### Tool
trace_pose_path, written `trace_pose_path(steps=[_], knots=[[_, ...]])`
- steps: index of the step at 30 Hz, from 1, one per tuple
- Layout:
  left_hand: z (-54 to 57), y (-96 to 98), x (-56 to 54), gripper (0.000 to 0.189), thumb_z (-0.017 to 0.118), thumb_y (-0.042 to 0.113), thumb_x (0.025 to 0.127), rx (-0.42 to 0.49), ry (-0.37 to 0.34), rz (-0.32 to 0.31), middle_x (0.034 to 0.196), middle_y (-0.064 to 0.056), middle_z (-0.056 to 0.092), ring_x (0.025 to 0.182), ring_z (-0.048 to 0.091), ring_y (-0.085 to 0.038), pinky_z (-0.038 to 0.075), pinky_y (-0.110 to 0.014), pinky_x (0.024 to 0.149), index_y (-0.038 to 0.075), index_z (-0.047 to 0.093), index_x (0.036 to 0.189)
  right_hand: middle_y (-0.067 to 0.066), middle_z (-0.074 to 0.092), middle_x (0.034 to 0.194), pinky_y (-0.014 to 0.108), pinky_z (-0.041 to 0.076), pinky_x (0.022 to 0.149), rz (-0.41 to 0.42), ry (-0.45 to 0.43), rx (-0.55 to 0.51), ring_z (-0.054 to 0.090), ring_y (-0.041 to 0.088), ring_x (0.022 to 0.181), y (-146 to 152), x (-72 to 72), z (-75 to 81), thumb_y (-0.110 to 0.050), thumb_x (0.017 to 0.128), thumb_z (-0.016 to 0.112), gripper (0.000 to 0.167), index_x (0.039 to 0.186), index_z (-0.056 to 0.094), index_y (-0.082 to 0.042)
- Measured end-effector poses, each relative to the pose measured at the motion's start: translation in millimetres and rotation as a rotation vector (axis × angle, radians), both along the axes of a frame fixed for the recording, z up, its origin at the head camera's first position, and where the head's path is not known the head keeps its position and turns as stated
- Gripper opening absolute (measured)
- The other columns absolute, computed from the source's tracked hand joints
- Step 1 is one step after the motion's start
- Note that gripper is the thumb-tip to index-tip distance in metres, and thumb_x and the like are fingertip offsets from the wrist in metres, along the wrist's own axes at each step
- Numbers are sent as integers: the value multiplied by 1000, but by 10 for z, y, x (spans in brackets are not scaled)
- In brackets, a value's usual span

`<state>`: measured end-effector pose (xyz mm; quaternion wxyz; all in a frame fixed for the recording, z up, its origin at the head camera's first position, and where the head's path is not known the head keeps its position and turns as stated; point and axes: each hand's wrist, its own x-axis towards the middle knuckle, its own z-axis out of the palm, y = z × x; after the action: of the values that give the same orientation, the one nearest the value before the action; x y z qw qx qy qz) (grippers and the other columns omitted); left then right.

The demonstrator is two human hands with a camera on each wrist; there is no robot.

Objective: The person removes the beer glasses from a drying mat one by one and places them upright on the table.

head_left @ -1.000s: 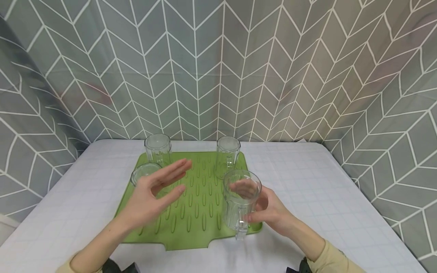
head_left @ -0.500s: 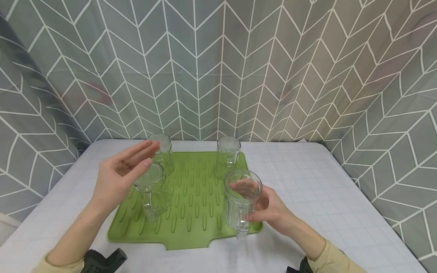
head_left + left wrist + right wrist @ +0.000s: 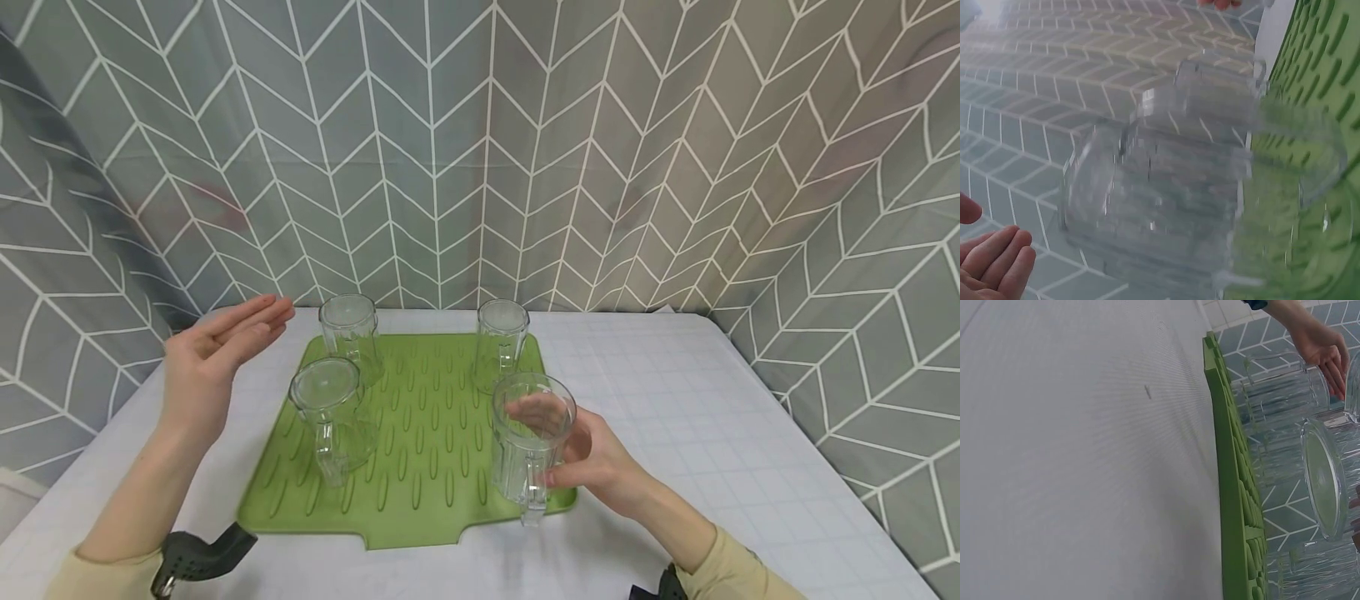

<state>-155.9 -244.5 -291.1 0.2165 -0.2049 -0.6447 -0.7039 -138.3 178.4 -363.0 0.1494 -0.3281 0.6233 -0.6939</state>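
My right hand (image 3: 600, 467) grips a clear glass mug (image 3: 517, 479) over the front right of the green ridged mat (image 3: 420, 521), thumb by its handle. In the right wrist view, a gap separates this mug's round base (image 3: 1322, 478) from the mat. My left hand (image 3: 210, 358) is raised left of the mat, fingers extended together and holding nothing. Nearest to it, a second glass mug (image 3: 341, 429) stands at the mat's front left, handle toward me. It looms large and blurred in the left wrist view, with my left fingers (image 3: 1000, 262) off to the side.
Two more glass mugs stand on the mat's far part, one back left (image 3: 349, 333) and one back right (image 3: 501, 333). A white cloth covers the table (image 3: 660, 375). Patterned grey curtains (image 3: 465, 150) enclose the back and sides.
My left hand has swung left and away from the front-left mug, which now shows fully. My right hand and its mug have barely moved.
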Motion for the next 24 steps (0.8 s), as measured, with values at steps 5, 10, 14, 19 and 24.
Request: trace_pose_path(steps=[5,10,14,19,24], knots=[[-61,-121,-66,34,56,-2,99,4,-36,28,114,-5,75,104,72,-12,56,-23,93,-17,55,129,12,54,145,31,35,119,3,-2,-4,46,24,139,1,-1,2,6,77,70,69,142,45,3],[-159,-220,-129,38,60,5,99,-86,-141,98,112,5,75,103,71,-5,56,-17,91,-15,55,131,12,54,145,30,35,119,6,-6,-12,46,24,139,3,-7,7,6,77,70,69,142,45,3],[-236,-304,-179,47,62,13,100,-198,-249,145,108,15,74,101,69,4,55,-12,88,-15,50,136,12,54,145,31,35,118,2,-4,-11,46,24,139,9,-11,10,6,78,69,67,141,46,3],[-306,-419,-230,55,59,20,102,-344,-353,188,103,25,70,96,67,10,54,-10,85,-19,45,138,12,54,145,32,36,117,-6,-2,-11,46,25,138,18,-18,12,6,78,69,67,141,46,3],[-410,-539,-285,58,52,30,105,-504,-450,228,107,26,66,92,63,16,53,-6,83,-14,45,141,14,54,144,32,38,116,-15,-6,-10,47,25,137,33,-19,16,6,78,69,68,141,46,3]])
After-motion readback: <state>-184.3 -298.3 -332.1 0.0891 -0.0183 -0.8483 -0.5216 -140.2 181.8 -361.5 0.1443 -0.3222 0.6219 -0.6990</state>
